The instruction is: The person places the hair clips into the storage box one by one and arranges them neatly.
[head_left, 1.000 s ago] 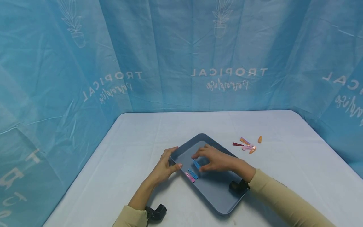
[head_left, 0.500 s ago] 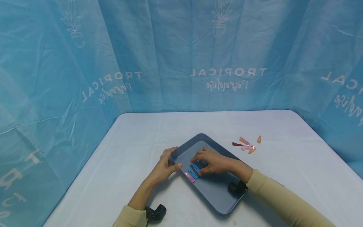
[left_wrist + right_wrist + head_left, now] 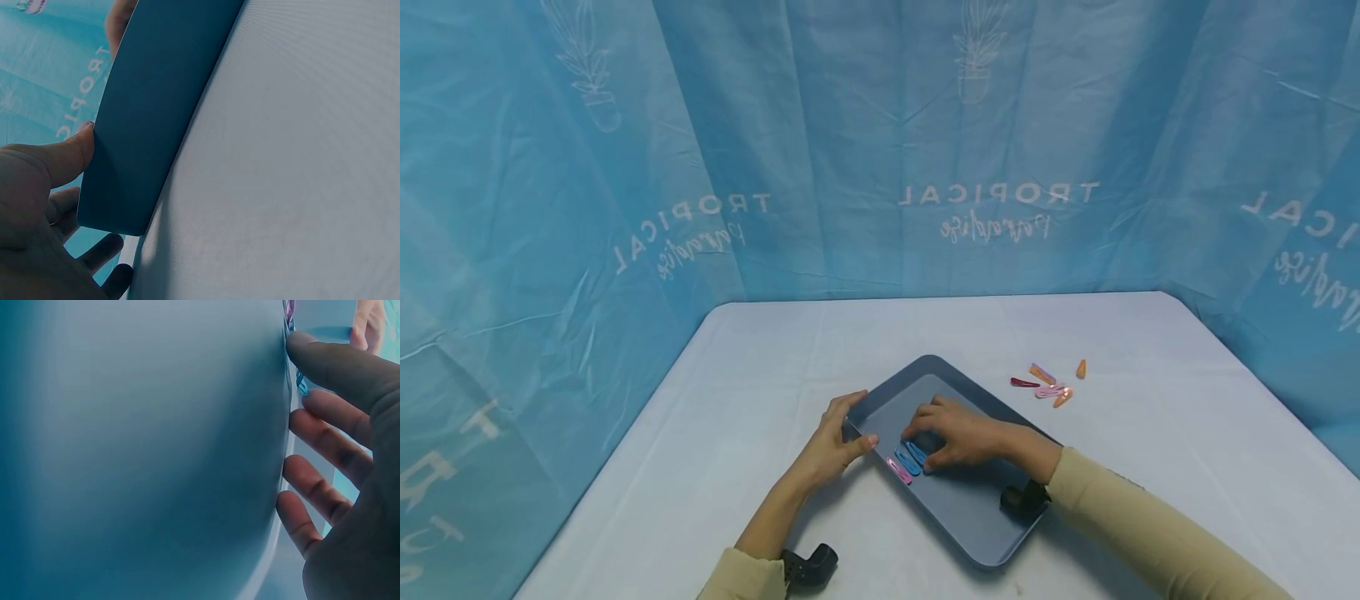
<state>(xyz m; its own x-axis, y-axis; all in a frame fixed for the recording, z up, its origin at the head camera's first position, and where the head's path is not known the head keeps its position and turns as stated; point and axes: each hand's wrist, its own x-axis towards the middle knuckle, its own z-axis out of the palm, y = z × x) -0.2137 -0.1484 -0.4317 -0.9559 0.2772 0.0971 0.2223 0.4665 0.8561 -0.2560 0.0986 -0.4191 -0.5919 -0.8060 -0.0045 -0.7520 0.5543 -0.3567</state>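
Note:
My left hand (image 3: 829, 448) grips the left corner of the grey-blue tray (image 3: 992, 533), thumb over the rim; the left wrist view shows the thumb on the tray's side wall (image 3: 150, 125). Inside the tray, my right hand (image 3: 961, 433) holds a blue hair clip (image 3: 916, 452) between thumb and index finger, down at the tray floor. Just left of it lies a second blue clip (image 3: 906, 461), and a pink clip (image 3: 898, 471) rests beside that near the wall. In the right wrist view my right hand (image 3: 337, 437) has its fingertips close to the tray floor.
Right of the tray on the white table (image 3: 775, 350) lie several clips: a dark red one (image 3: 1024, 382), pink ones (image 3: 1048, 391), an orange one (image 3: 1063, 398) and another orange one (image 3: 1081, 369) apart. A blue printed curtain (image 3: 850, 250) stands behind the table.
My right hand has moved slightly left and toward me, bringing the blue clip down alongside the other blue clip. My left hand has kept its grip on the tray.

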